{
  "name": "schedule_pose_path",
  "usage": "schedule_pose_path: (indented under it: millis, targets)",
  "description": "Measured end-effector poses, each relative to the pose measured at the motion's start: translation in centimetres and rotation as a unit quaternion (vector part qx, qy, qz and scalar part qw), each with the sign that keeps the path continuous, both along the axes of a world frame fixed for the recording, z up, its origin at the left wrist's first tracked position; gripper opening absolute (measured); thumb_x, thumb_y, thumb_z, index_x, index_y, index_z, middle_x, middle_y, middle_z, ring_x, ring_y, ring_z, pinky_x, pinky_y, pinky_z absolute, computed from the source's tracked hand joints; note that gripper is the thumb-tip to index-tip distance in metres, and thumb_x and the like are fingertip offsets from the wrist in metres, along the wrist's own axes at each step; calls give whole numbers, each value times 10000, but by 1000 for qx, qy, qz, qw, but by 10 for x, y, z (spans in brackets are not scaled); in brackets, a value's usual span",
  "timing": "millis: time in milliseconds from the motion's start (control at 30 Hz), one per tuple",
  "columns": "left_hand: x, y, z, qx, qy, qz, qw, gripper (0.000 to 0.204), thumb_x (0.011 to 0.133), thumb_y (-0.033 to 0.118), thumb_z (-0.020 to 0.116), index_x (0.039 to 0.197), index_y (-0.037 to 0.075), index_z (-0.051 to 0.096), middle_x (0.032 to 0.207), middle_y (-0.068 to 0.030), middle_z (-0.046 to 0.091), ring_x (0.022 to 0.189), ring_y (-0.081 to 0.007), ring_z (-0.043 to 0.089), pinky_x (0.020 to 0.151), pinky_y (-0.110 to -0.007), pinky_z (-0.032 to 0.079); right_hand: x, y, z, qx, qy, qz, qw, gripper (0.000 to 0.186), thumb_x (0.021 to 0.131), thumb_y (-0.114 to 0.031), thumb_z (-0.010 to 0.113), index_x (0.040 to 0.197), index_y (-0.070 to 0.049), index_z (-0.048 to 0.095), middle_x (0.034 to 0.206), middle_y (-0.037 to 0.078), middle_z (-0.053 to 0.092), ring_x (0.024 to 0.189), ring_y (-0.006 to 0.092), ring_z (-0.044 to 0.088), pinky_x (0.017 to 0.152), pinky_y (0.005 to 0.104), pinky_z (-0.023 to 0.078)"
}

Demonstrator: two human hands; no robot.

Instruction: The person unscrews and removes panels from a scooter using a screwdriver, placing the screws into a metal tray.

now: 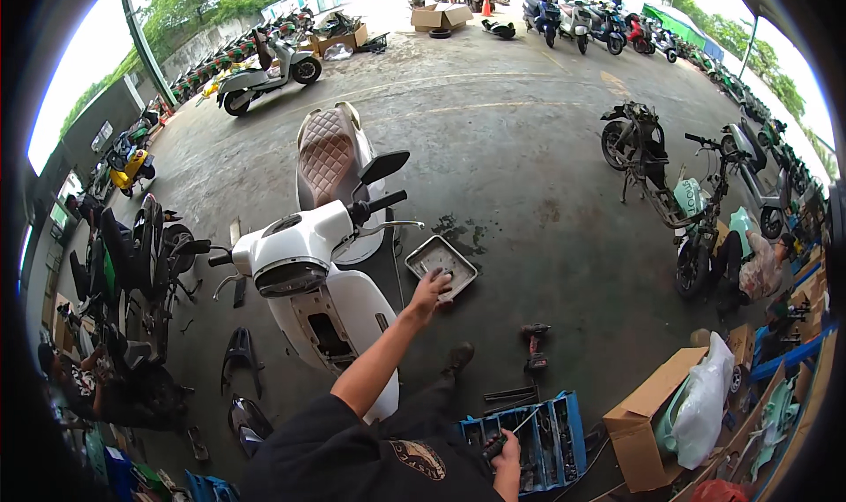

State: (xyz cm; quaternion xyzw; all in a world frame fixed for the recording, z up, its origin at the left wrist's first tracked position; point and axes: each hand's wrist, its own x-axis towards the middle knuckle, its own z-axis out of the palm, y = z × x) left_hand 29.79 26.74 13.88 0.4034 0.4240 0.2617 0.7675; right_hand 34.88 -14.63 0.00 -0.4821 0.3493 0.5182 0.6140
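Note:
My left hand (429,294) reaches forward over the near left part of a shallow grey tray (465,282) on the floor. Its fingers are drawn together, and whatever they may hold is too small to make out. Beside that arm stands a white scooter (357,304) with its front panel off and an opening in the leg shield. Low by my body, my right hand (506,452) is closed around the dark handle of a screwdriver (526,421), its thin shaft pointing up and right. This hand is over a blue toolbox (577,440) full of tools.
A red and black cordless drill (535,343) lies ahead of the toolbox. Dark scooter panels (240,361) rest at left. An open cardboard box (630,423) with plastic-wrapped parts stands at right. Farther right, a person (762,268) is beside a stripped scooter (692,229). Another person (75,370) is at far left.

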Motion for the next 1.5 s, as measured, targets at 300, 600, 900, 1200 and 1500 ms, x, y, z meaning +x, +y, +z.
schedule_pose_path:
  millis: [300, 600, 900, 1200, 1500]
  targets:
    - [8, 133, 7, -140, -188, 330, 914, 226, 912, 366, 596, 839, 151, 591, 836, -11, 651, 819, -179, 621, 762, -388, 481, 157, 63, -56, -105, -56, -88, 989, 182, 845, -234, 578, 802, -83, 487, 662, 74, 512, 576, 233, 523, 550, 397, 477]
    - [-5, 73, 50, -104, -89, 325, 936, 266, 987, 312, 523, 795, 127, 532, 758, -12, 588, 787, -139, 608, 594, -281, 438, 316, 313, 3, -54, -151, 126, 979, 157, 848, -190, 598, 891, -69, 509, 743, 62, 535, 651, 220, 548, 603, 382, 489]
    - [-107, -54, 105, -14, 57, 555, 830, 251, 1002, 282, 508, 820, 117, 457, 639, 30, 403, 517, -54, 379, 474, -222, 311, 344, 490, -5, -38, -193, 516, 834, 190, 889, -126, 551, 1073, -78, 539, 776, 81, 533, 578, 230, 544, 507, 393, 484]
    - [-3, -88, 72, 9, -104, 811, 576, 526, 970, 561, 466, 1188, 97, 579, 804, 4, 501, 640, -104, 462, 562, -268, 387, 361, 614, -20, -23, -333, 798, 503, 468, 804, -74, 609, 1261, 1, 535, 738, 104, 630, 556, 191, 606, 447, 340, 487]
    - [114, -104, -20, -210, -6, 797, 566, 398, 994, 436, 483, 1176, 102, 600, 817, 13, 545, 677, -98, 505, 584, -265, 417, 321, 653, -45, -27, -336, 873, 351, 456, 851, -106, 623, 1296, -41, 546, 801, 103, 642, 579, 180, 606, 500, 335, 493]
